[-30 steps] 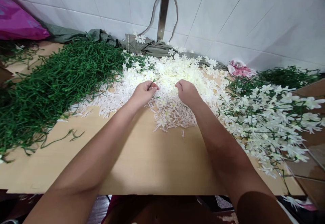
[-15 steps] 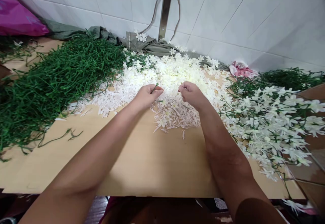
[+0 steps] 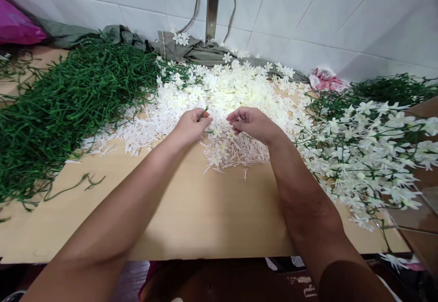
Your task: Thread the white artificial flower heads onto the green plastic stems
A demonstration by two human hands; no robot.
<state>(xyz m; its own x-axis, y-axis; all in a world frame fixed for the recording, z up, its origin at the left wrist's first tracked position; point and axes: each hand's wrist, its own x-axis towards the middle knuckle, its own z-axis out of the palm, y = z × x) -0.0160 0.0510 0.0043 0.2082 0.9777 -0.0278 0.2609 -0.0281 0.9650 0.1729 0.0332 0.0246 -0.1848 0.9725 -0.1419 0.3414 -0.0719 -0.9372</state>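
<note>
The left hand pinches a green stem mid-table, left of the right hand, whose grip is half-curled; I cannot tell its contents. The stem appears light, bendy; best held near its tip.

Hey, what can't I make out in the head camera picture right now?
- Head view: the middle of the green stem, hidden by the left hand.
- Head view: whether the right hand holds anything; the pale bit at its fingers is too small to tell.
- Head view: the rest of the pink bag, cut off by the left edge.
- Head view: the metal strip's top, cut off by the upper edge.
</note>
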